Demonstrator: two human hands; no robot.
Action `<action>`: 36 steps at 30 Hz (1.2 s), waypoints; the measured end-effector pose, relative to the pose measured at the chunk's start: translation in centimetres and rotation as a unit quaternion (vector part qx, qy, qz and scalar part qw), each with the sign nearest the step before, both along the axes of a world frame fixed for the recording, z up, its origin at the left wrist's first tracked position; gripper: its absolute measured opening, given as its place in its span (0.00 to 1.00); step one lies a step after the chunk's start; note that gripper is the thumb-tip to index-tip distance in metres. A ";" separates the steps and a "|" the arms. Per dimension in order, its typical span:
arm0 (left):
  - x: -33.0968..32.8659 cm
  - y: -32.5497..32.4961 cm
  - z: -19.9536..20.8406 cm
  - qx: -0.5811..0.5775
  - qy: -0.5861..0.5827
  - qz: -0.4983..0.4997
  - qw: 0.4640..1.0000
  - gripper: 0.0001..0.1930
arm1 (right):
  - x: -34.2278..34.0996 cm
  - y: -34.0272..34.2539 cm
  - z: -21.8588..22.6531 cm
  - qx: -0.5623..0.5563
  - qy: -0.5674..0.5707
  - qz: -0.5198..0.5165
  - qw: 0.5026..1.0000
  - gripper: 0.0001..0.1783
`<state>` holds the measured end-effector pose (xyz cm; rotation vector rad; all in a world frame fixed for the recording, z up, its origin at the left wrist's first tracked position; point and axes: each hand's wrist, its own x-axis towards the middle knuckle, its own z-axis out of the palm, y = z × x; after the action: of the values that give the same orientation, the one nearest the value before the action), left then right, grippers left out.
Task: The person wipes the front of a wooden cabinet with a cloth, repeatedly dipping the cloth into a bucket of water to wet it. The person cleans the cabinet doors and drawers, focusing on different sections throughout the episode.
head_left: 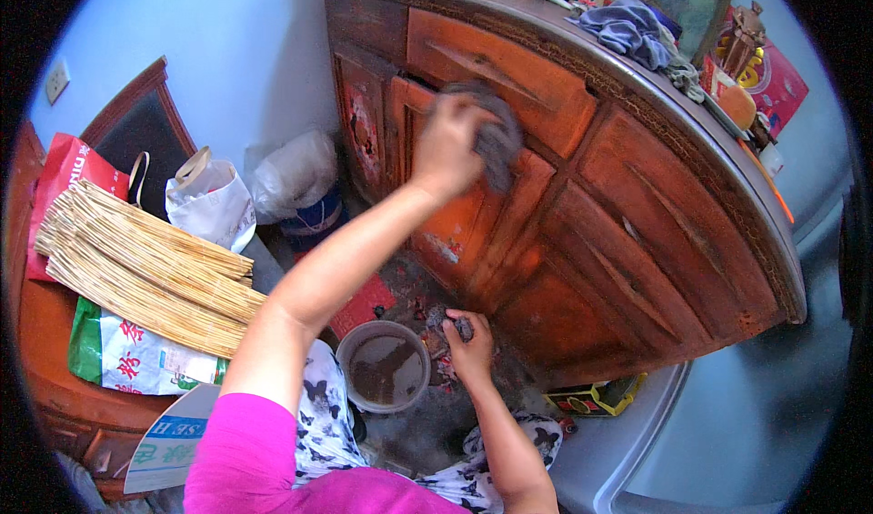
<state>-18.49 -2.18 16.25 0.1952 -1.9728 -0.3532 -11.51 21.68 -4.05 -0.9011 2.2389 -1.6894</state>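
Observation:
My left hand (447, 150) is raised against the front of a reddish-brown wooden cabinet (536, 105). Its fingers press a dark grey cloth (500, 141) near the top of a door, just under a drawer. Lower down, my right hand (470, 349) is closed around a grey scouring pad (461, 327), which looks like steel wool. Beside that hand, to its left, a round plastic tub (344, 355) holds murky brown water (386, 369). Part of the cabinet door is hidden behind my left hand and the cloth.
At left, a bundle of thin straw-coloured sticks (150, 273) lies over bags on a wooden surface. A white bag (211, 207) and a plastic-wrapped bucket (314, 219) stand behind. Crumpled cloths (627, 30) and ornaments line the cabinet top. A yellow-edged box (596, 398) sits at lower right.

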 end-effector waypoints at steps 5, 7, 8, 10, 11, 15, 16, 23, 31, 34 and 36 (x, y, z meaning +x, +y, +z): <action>1.0 -17.6 2.9 0.099 0.119 0.186 0.970 0.19 | 0.3 0.3 1.1 -0.016 -0.011 0.012 1.000 0.11; 0.0 -21.8 6.7 0.243 0.180 0.082 0.950 0.22 | 0.0 0.6 0.8 -0.017 0.002 0.019 1.000 0.11; -0.2 -23.4 8.4 0.362 0.209 -0.051 0.907 0.24 | 0.2 0.5 0.9 -0.023 -0.005 0.024 0.999 0.11; -2.4 -23.5 10.0 0.477 0.095 -0.107 0.867 0.30 | 0.4 1.1 1.4 -0.026 -0.018 0.018 0.999 0.11; -4.3 -20.7 9.9 0.444 0.079 -0.002 0.893 0.30 | 0.0 1.7 1.7 -0.013 -0.019 0.006 1.000 0.11; -4.3 -14.2 7.6 0.300 0.022 0.167 0.939 0.29 | -0.1 3.0 2.2 -0.012 -0.029 -0.003 0.999 0.11; -3.6 -13.9 7.2 0.276 0.007 0.145 0.950 0.28 | -0.1 3.2 2.3 -0.021 -0.031 0.002 0.999 0.11; -0.2 -0.9 6.4 -0.096 0.021 0.124 0.987 0.16 | 1.5 3.0 3.6 -0.015 -0.039 0.021 0.999 0.10; -0.1 3.7 3.1 -0.066 0.056 -0.100 0.991 0.15 | 0.2 2.2 1.6 -0.024 -0.018 -0.009 1.000 0.10; 0.1 -2.8 4.7 0.096 0.214 -0.158 0.959 0.11 | 0.0 2.6 1.9 -0.011 -0.028 -0.019 0.999 0.11; -0.4 -9.6 6.7 0.116 0.207 -0.012 0.971 0.15 | 0.4 2.6 1.7 -0.015 -0.058 -0.003 0.998 0.12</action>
<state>-18.90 -11.75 22.97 0.2266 -1.5203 -0.5913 -11.10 24.25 -2.36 -0.7818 2.1485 -1.7352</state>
